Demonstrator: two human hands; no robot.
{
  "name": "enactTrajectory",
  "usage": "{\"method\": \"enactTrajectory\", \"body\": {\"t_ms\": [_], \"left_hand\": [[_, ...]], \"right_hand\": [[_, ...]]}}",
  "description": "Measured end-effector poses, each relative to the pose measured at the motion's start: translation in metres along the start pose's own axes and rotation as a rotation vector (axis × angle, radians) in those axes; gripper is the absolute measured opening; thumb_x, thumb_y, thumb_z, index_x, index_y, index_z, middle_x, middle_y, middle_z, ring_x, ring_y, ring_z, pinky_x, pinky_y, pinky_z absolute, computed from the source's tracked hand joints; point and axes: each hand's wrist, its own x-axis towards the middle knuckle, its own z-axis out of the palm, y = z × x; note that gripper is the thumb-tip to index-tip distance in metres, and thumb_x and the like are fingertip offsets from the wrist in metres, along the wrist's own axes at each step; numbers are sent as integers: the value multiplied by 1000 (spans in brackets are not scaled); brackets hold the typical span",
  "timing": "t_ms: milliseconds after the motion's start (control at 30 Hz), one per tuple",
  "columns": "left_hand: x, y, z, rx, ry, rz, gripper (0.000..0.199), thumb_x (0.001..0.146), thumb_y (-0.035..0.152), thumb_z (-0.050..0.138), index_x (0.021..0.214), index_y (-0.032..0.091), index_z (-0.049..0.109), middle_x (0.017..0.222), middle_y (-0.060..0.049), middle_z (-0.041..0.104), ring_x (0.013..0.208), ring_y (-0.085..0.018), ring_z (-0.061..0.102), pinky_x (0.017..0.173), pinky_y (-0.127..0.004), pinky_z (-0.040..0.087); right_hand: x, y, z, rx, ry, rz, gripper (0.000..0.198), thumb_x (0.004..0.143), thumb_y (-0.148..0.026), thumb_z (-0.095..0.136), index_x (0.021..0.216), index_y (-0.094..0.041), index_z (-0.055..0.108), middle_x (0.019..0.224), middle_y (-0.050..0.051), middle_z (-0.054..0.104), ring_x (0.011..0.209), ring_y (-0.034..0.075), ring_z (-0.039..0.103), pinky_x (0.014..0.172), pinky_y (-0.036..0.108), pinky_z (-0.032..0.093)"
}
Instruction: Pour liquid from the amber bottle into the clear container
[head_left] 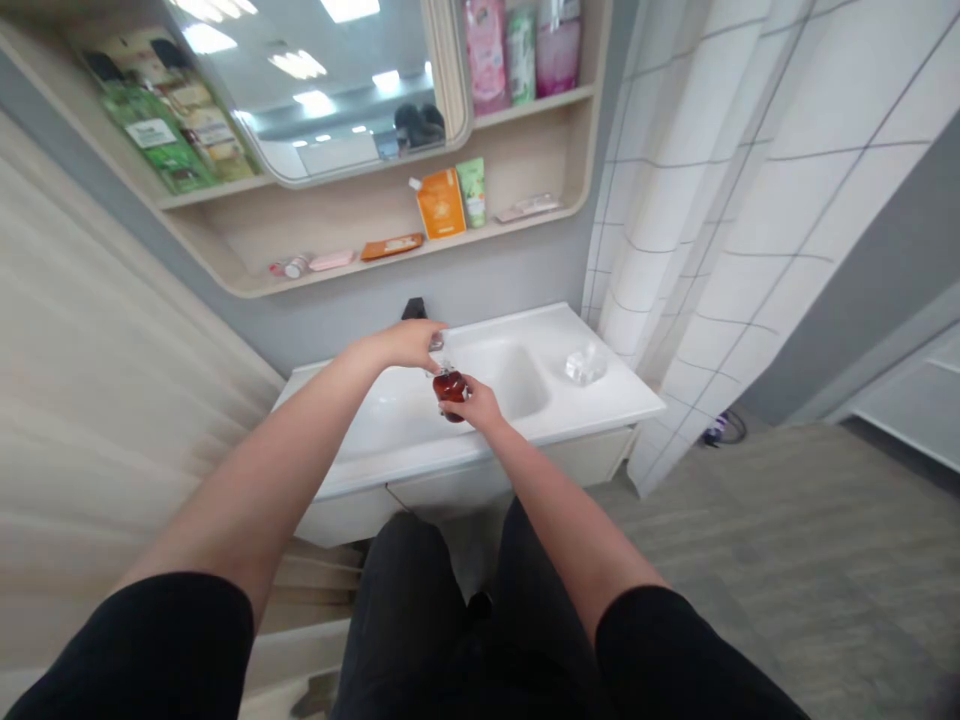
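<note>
My right hand grips a small amber-red bottle by its side, above the front of the white sink basin. The bottle is tilted, with its clear neck toward the faucet side. Just above that neck, my left hand has thumb and fingers closed around a small silvery cap-like piece. This piece appears apart from the bottle, though its details are too small to make out. Behind my left hand stands a black faucet, partly hidden by it.
Crumpled clear plastic lies on the right of the counter. Above is a shelf unit with a mirror, an orange pouch, a green tube and several bottles. Curtains hang on both sides, the right one a white grid curtain.
</note>
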Motion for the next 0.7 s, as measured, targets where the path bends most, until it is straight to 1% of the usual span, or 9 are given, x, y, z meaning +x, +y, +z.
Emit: {"method": "enactTrajectory", "body": {"t_ms": [200,333,433,633,700], "left_hand": [[1,0,0,7,-13,9,81,64,40,94,140,26,72,134,-10,79,125,-35,74,106,-36,55],[4,-1,1,12,-13,24,82,64,39,94,142,27,72,133,-10,79,124,-36,74,105,-37,56],[5,-1,1,12,-14,10,84,63,40,95,143,27,71,134,-10,79,125,-36,74,107,-37,55],[4,-3,1,-14,-11,15,79,62,40,95,137,28,74,132,-8,80,126,-36,73,106,-37,56],[2,-4,2,-46,7,7,83,61,39,96,140,26,73,134,-9,80,126,-36,73,107,-37,56]], "right_hand": [[-1,-4,-2,-16,-2,7,75,67,-52,98,132,-23,78,107,3,82,88,24,71,86,34,57],[-1,-4,-2,-14,-1,9,76,67,-51,98,134,-23,77,111,4,83,92,25,72,88,35,58],[-1,-3,-1,-12,1,10,76,67,-50,98,136,-24,77,115,4,83,96,26,73,91,36,58],[0,-1,0,-13,-2,8,75,67,-52,98,134,-25,77,115,4,84,98,27,75,94,39,59],[0,0,0,-11,2,-2,74,67,-51,98,134,-26,77,116,4,84,98,27,75,94,38,59]]}}
